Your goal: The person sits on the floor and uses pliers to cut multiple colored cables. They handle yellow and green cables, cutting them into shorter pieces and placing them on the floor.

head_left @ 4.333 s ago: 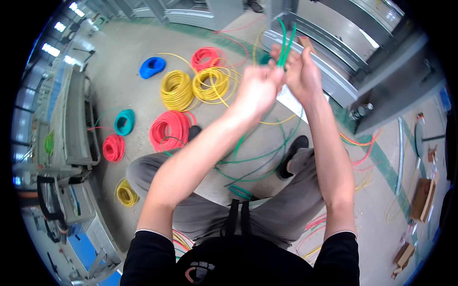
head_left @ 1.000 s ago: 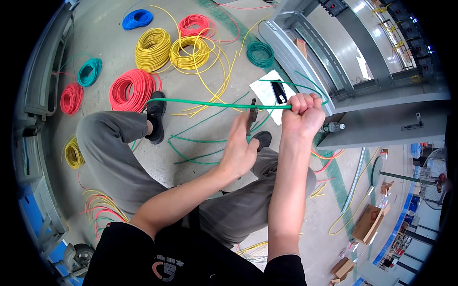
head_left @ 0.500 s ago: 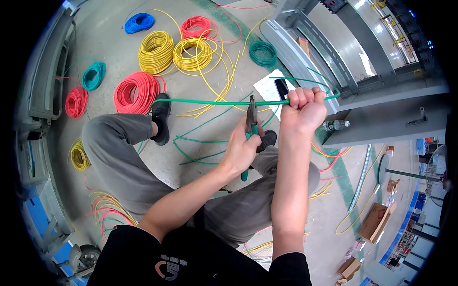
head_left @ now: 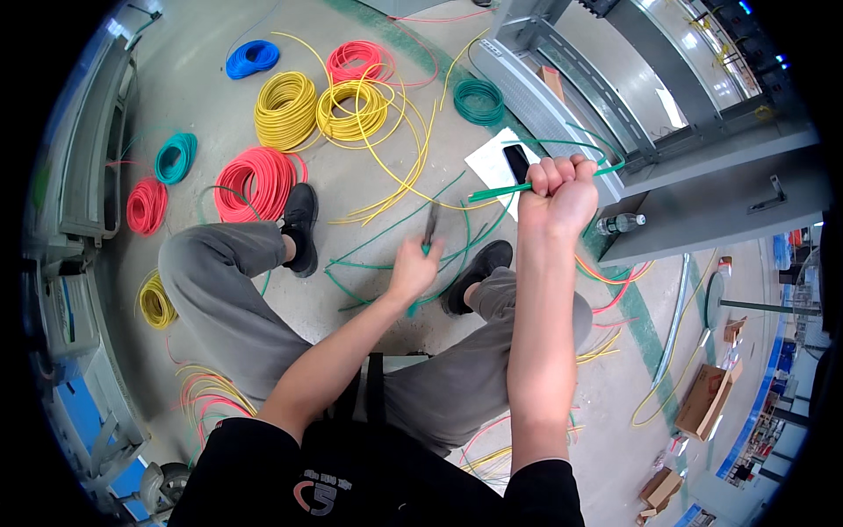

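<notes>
My right hand (head_left: 559, 195) is closed in a fist around a bundle of green wires (head_left: 499, 191). Their ends stick out together to the left of the fist, and the rest loops round on the right. Lower and to the left, my left hand (head_left: 414, 269) grips pliers (head_left: 430, 225) with green handles, blurred by motion. The pliers' head points up and is apart from the bundle. Cut green wires (head_left: 378, 266) lie on the floor under and beside the left hand.
Coils of yellow wire (head_left: 285, 111), red wire (head_left: 255, 183), blue wire (head_left: 253, 58) and teal wire (head_left: 479, 102) lie ahead. A phone (head_left: 516, 162) rests on white paper (head_left: 488, 163) behind the right fist. A grey metal cabinet frame (head_left: 702, 211) and a bottle (head_left: 620, 224) are at right.
The green wire that ran leftward through the pliers' jaws is now cut near my right fist. My left hand has moved left and down with the pliers; the right hand stays almost in place.
</notes>
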A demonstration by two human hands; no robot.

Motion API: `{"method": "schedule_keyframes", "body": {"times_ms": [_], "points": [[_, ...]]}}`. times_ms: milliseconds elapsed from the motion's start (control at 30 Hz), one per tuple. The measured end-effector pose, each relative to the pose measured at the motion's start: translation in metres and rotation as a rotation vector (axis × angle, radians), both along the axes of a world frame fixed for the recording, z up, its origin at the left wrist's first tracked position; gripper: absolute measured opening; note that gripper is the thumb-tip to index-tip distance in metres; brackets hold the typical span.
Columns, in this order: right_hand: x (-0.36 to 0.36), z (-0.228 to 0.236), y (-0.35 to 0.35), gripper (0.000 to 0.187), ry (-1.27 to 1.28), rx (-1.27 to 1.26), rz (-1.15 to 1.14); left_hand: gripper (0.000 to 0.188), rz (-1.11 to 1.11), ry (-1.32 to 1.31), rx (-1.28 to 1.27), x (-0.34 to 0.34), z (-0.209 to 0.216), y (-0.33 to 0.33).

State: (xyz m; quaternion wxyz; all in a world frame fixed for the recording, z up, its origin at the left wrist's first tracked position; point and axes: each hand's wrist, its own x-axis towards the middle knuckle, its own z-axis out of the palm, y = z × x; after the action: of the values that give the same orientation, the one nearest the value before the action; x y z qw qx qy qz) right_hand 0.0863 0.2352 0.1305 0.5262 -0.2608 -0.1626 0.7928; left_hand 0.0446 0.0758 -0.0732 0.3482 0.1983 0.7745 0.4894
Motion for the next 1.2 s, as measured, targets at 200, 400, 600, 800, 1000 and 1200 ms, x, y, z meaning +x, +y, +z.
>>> {"method": "schedule_keyframes", "body": {"times_ms": [200,400,600,800,1000,1200], "points": [[0.012,-0.005,-0.002,0.028,-0.125,-0.041,0.141,0.043,-0.885,0.244,-0.737,0.041,-0.111,-0.103],[0.011,-0.016,-0.027,0.028,-0.264,0.008,0.367,0.045,-0.818,0.085,-0.516,0.037,-0.16,-0.133],[0.011,-0.033,-0.06,0.028,-0.561,0.237,0.596,0.043,-0.249,-0.314,0.494,-0.062,0.091,0.013],[-0.008,-0.045,-0.102,0.032,-0.589,0.519,0.611,0.025,-0.126,-0.465,0.484,-0.092,0.175,0.042],[0.003,-0.031,-0.083,0.034,-0.515,0.447,0.312,0.019,-0.077,-0.016,0.48,-0.119,0.161,0.011],[0.062,0.03,-0.023,0.032,-0.494,0.57,0.169,0.02,-0.463,0.534,0.344,-0.033,0.037,-0.071]]}}
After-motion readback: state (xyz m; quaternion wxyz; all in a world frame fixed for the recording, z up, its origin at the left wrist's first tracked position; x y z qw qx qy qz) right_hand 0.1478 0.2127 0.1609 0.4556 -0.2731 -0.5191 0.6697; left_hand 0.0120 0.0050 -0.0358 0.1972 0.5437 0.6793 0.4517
